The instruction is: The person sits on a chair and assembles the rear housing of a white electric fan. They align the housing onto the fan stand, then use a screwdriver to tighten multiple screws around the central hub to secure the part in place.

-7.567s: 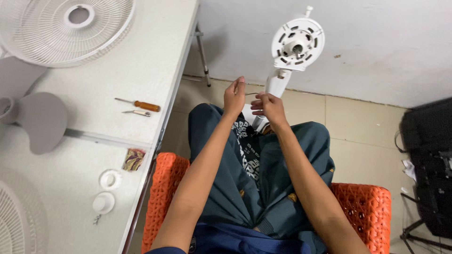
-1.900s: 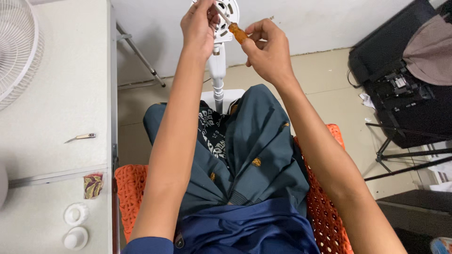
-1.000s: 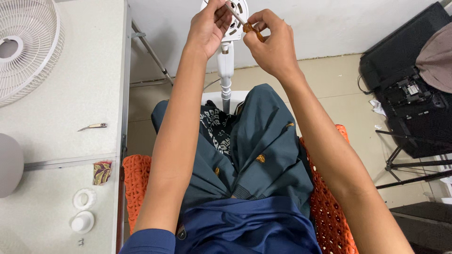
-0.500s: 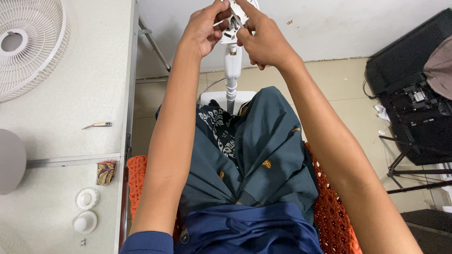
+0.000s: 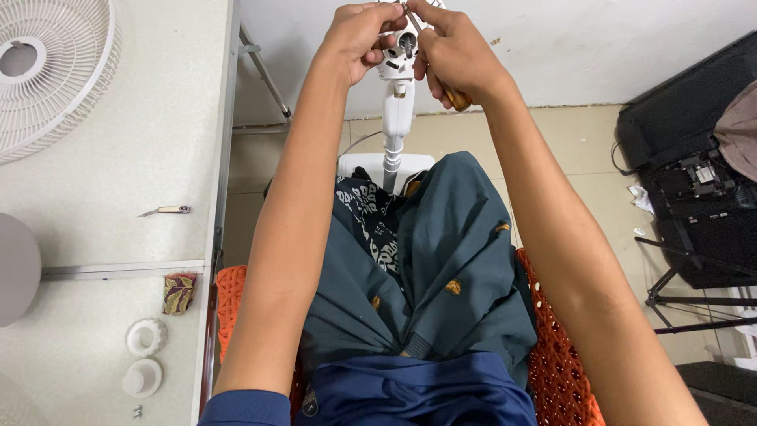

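A white fan stand [image 5: 397,118] rises between my knees, its round motor head mostly hidden behind my hands at the top edge. My left hand [image 5: 359,35] grips the left side of that head. My right hand [image 5: 453,51] is closed around an orange-handled screwdriver [image 5: 456,98]; the handle end sticks out below my palm and the metal shaft points up toward the fan head. The two hands touch at the fingertips. The fan's white base [image 5: 378,164] shows on the floor below.
A white table [image 5: 118,197] at left carries a fan grille [image 5: 47,71], a small knife [image 5: 164,211], two white plastic caps [image 5: 144,356] and a folded patterned cloth [image 5: 179,293]. I sit on an orange woven chair [image 5: 561,347]. Black bags and a tripod [image 5: 694,205] stand at right.
My right hand has re-gripped the screwdriver, so the orange handle now sticks out below the palm. Both hands have stayed at the fan head, and the view has drifted slightly.
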